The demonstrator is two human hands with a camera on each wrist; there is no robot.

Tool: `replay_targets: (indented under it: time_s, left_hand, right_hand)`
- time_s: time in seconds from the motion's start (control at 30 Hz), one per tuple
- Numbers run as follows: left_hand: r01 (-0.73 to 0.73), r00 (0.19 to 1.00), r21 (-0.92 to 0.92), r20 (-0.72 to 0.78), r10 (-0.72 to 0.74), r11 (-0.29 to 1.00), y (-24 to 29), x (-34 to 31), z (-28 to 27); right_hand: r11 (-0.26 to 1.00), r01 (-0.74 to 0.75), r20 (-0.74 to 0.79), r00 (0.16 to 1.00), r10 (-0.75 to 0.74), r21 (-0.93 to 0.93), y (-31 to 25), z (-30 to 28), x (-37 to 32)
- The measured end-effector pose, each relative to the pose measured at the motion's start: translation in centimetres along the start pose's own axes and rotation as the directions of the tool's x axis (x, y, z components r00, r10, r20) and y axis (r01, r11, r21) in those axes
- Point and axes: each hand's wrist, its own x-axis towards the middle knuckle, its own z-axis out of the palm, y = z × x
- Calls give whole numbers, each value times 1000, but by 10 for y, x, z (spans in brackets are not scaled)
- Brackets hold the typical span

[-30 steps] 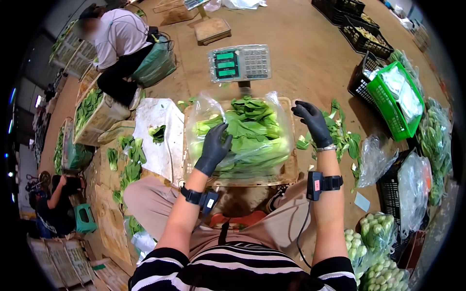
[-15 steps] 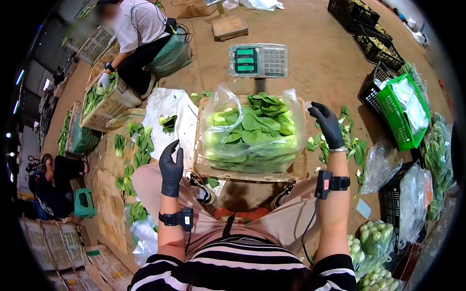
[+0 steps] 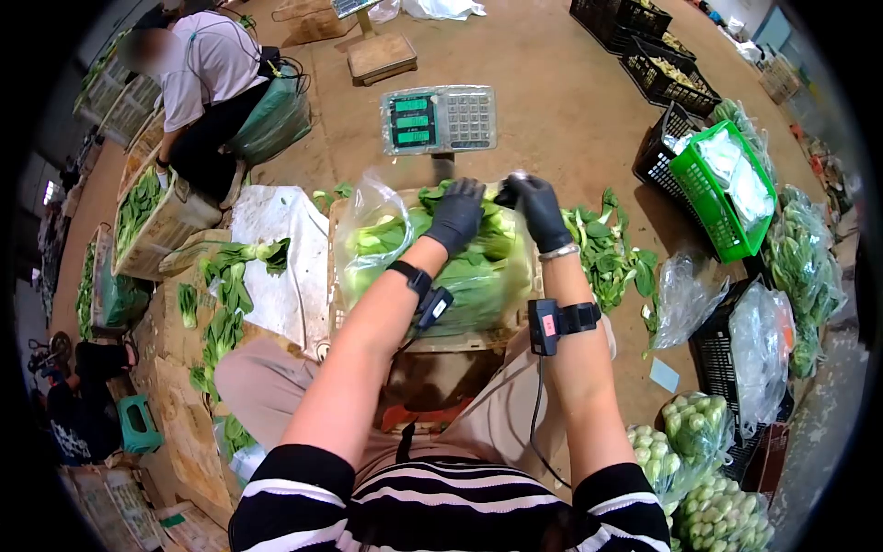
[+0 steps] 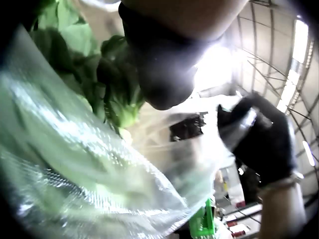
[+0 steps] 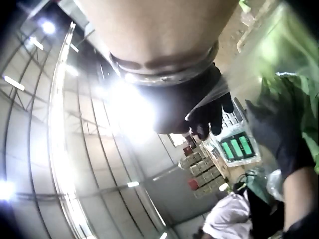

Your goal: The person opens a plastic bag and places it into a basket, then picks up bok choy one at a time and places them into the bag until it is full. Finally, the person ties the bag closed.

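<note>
A clear plastic bag full of leafy green bok choy lies in a shallow tan crate in front of me. My black-gloved left hand rests over the leaves at the bag's far side; in the right wrist view that left hand lies against the greens with fingers extended. My gloved right hand pinches the bag's edge at the far right corner. In the left wrist view the film stretches taut to the fingers of the right hand.
A scale display stands behind the crate. Loose bok choy lies to the right, and a white sheet to the left. A green basket stands at right, near bagged greens. A seated person works at far left.
My left hand has moved from beside the crate up over the greens. My right hand has come inward from the crate's right side and taken hold of the bag's edge.
</note>
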Motion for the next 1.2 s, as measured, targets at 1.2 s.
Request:
replay_targets:
  time_s: [1.2]
  left_hand:
    - [-39,358,-555,768,-530,-831,-116,-61,-227]
  right_hand:
    - [963,46,-130,991,-11,266,-37,-1,-20]
